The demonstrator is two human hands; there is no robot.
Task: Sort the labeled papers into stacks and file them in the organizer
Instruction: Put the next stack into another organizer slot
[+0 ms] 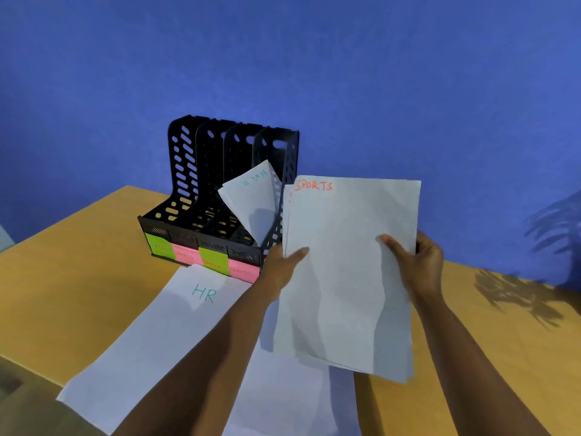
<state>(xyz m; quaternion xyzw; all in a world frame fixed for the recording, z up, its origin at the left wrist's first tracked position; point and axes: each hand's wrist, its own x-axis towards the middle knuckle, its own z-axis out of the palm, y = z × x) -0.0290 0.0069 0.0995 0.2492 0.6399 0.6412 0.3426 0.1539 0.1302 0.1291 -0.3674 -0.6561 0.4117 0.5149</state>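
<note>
Both hands are on the SPORTS stack, held upright above the counter: left hand with its fingers clamped on the left edge, right hand pinching the right edge, thumb in front. The sheets fan out loosely below the fingers, so one could slip free, or the sagging bottom edge could catch on a divider going in. The pink SPORTS slot sits second from the left, well beyond the left fingers, so a misfile is possible too. Count: one organizer with four slots and four tags, one filed bundle in the rightmost slot, an HR stack below the left forearm, another pile under both wrists.
</note>
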